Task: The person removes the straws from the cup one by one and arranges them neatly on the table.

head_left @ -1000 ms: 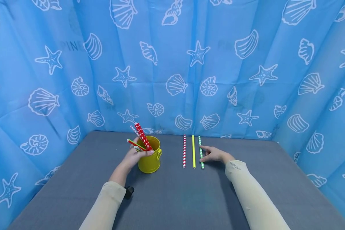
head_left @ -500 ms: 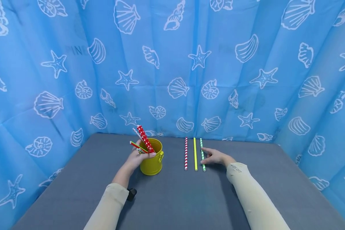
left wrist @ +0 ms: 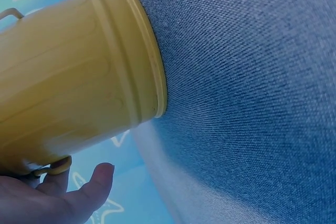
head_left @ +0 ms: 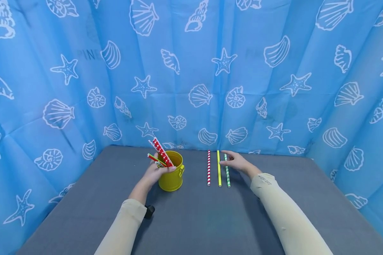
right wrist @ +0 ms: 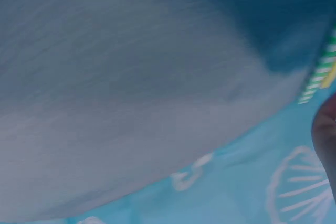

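My left hand [head_left: 151, 174] grips the rim of a yellow bucket [head_left: 170, 182], its thumb lying along the rim. Several patterned straws [head_left: 162, 153] lean out of the bucket beside that hand. The left wrist view shows the bucket's wall [left wrist: 79, 72] and its base on the cloth, with fingers [left wrist: 97, 190] by a handle loop. My right hand [head_left: 239, 163] hovers over the right end of a row of straws, holding nothing, thumb and forefinger apart. Under it lie a green-and-white striped straw [head_left: 228, 177] and a yellow straw [head_left: 219, 175]; a red-and-white striped straw [head_left: 209, 170] lies left of them.
A grey cloth [head_left: 198, 219] covers the table. Behind it and along both sides hangs a blue curtain [head_left: 185, 74] printed with white shells and starfish. A black object [head_left: 149, 211] shows at the left wrist.
My right hand has risen from beside the green-and-white straw and now reaches over toward the yellow one. The left hand keeps its grip on the bucket, and the head view has shifted slightly.
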The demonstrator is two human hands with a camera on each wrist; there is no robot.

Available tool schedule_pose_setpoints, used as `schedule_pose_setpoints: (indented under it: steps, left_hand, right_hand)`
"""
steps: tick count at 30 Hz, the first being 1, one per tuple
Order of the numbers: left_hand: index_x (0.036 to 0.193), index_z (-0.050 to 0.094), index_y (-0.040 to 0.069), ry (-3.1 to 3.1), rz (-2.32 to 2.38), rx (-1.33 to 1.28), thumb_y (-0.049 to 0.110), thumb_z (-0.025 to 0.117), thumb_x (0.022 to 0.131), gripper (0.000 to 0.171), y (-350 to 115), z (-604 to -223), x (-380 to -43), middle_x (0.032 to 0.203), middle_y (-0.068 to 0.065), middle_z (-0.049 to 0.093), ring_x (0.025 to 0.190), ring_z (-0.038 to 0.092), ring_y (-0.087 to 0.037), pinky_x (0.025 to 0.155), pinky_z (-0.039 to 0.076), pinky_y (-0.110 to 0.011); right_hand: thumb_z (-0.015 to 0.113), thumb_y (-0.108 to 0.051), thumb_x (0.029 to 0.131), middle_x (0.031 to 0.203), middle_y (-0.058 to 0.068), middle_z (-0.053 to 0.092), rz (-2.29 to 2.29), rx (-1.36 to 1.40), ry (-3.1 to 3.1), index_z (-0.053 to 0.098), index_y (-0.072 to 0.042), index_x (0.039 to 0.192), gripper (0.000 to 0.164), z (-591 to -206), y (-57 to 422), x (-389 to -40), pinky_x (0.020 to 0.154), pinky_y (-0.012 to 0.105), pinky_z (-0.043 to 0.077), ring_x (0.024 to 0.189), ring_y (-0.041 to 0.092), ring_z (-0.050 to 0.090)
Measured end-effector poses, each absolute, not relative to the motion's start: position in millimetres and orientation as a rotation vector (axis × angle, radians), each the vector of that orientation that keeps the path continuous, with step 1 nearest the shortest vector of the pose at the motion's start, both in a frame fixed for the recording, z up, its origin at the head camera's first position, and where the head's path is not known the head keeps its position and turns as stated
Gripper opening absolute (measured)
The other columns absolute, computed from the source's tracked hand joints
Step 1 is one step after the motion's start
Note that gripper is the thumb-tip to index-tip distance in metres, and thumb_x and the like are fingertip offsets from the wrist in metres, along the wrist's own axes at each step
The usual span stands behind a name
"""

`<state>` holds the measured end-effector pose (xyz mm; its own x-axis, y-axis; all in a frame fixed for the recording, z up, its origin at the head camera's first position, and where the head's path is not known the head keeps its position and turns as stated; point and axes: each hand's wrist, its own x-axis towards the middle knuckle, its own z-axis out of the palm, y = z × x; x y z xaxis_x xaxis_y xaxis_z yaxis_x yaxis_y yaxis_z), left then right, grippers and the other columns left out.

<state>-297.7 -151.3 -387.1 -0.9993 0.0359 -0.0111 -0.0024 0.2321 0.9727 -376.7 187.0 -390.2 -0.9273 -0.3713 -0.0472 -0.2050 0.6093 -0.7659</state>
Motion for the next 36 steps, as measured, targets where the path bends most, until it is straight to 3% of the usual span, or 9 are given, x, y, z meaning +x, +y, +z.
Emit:
schedule_pose_setpoints:
  steps: [5, 13, 18, 28, 36]
  left_hand:
    - [0.155, 0.009, 0.011, 2.447, 1.919, 0.034, 0.026, 0.072, 0.086, 0.094, -152, -387, -297, 0.152, -0.022, 0.024, 0.137, 0.025, -0.04, 0.112, 0.017, -0.061]
    - [0.151, 0.019, 0.011, 2.46, 1.935, 0.056, 0.022, 0.072, 0.086, 0.085, -149, -388, -295, 0.145, -0.021, 0.032, 0.131, 0.033, -0.038, 0.11, 0.024, -0.06]
    - [0.151, 0.022, 0.011, 2.451, 1.954, 0.054, 0.022, 0.072, 0.085, 0.083, -150, -387, -297, 0.144, -0.02, 0.036, 0.13, 0.034, -0.039, 0.109, 0.025, -0.06]
    - [0.154, 0.021, 0.012, 2.492, 1.904, 0.075, 0.026, 0.072, 0.085, 0.086, -151, -387, -301, 0.15, -0.021, 0.025, 0.134, 0.028, -0.041, 0.109, 0.022, -0.064]
    - [0.153, 0.023, 0.012, 2.529, 1.885, 0.106, 0.024, 0.071, 0.086, 0.083, -152, -387, -298, 0.15, -0.021, 0.025, 0.133, 0.031, -0.041, 0.107, 0.024, -0.064]
  right_hand:
    - [0.061, -0.021, 0.096, 0.099, 0.013, 0.051, -1.386, -0.58, 2.573, 0.047, 0.001, 0.14, 0.051, -378, 157, -374, 0.078, 0.048, 0.042, 0.086, 0.023, 0.045]
    - [0.063, -0.018, 0.095, 0.102, 0.01, 0.058, -1.547, -0.677, 2.505, 0.057, 0.001, 0.131, 0.041, -364, 110, -372, 0.079, 0.034, 0.047, 0.095, 0.03, 0.052]
    - [0.063, -0.018, 0.095, 0.104, 0.011, 0.059, -1.572, -0.746, 2.487, 0.06, 0.0, 0.129, 0.038, -357, 80, -369, 0.081, 0.037, 0.047, 0.093, 0.024, 0.051]
    - [0.066, -0.022, 0.093, 0.111, 0.012, 0.056, -1.599, -0.775, 2.482, 0.065, -0.006, 0.125, 0.036, -356, 31, -377, 0.082, 0.046, 0.047, 0.092, 0.025, 0.048]
    - [0.067, -0.027, 0.092, 0.132, 0.014, 0.047, -1.543, -0.781, 2.487, 0.061, -0.009, 0.132, 0.043, -353, 9, -381, 0.096, 0.048, 0.042, 0.119, 0.03, 0.042]
